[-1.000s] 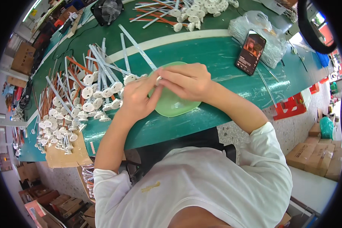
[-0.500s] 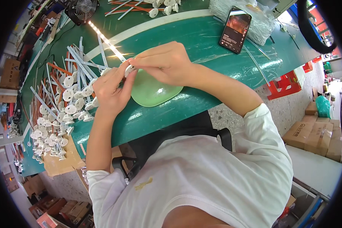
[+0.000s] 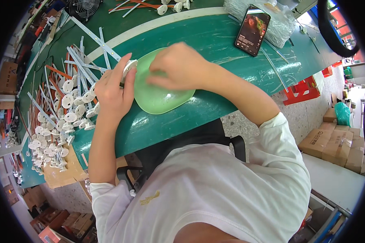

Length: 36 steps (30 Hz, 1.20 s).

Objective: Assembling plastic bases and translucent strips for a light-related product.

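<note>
My left hand (image 3: 112, 90) pinches the white round end cap (image 3: 129, 66) of an LED light strip (image 3: 94, 36) between thumb and fingers. The strip is unlit and slants away up to the left. Curled over a shallow green dish (image 3: 160, 103), my right hand (image 3: 181, 67) is apart from the cap, its fingertips smeared by motion. What it holds, if anything, cannot be made out. Beside my left hand lies a pile of similar white-capped strips (image 3: 71, 100), some with orange-brown bars.
A small black fan (image 3: 85, 7) stands at the back left. More capped strips (image 3: 163, 9) lie at the back. A phone (image 3: 252, 30) with its screen on leans near clear plastic wrap (image 3: 280, 28) on the green table (image 3: 146, 131). Red stools (image 3: 302, 92) and cartons (image 3: 332, 148) are to the right.
The light strip has gone from lit to dark. My right hand has left the cap and moved right, over the green dish. My left hand still holds the cap.
</note>
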Available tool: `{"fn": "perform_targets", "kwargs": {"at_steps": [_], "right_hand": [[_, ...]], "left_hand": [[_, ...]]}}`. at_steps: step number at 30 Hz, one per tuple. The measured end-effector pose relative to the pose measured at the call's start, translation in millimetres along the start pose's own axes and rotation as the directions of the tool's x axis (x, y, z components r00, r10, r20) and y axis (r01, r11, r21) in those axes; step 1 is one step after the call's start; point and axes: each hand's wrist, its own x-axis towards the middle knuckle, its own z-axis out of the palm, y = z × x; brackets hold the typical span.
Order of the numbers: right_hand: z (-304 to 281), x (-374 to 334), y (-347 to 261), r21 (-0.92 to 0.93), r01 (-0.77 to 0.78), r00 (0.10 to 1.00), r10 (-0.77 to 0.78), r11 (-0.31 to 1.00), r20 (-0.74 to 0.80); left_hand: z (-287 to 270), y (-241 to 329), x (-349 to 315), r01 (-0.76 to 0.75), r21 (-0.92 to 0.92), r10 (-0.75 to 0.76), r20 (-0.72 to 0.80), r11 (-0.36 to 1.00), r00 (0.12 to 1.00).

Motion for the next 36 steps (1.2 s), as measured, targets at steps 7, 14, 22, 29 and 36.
{"fn": "perform_targets", "kwargs": {"at_steps": [7,14,22,29,36], "right_hand": [[-1.9,-9.9,-4.6,0.343,0.257,0.877,-0.367,0.903,0.309],[-1.6,-7.3,-5.0,0.398,0.121,0.825,-0.315,0.91,0.469],[2.2,-5.3,-4.2,0.359,0.246,0.862,-0.373,0.9,0.344],[-4.5,-0.6,-4.0,0.513,0.168,0.984,-0.175,0.842,-0.035],[-13.9,1.3,-12.0,0.694,-0.03,0.994,0.096,0.719,-0.056]], "left_hand": [[0.4,4.0,1.5,-0.148,-0.047,0.151,0.073,0.988,0.986],[0.7,9.0,2.9,-0.129,-0.057,0.134,0.095,0.99,0.986],[0.1,9.6,2.8,-0.139,-0.092,0.145,0.063,0.986,0.987],[-8.1,11.8,-0.1,0.045,-0.285,-0.038,0.028,0.958,0.999],[-2.1,10.9,-4.5,0.18,-0.499,-0.195,0.024,0.847,0.981]]}}
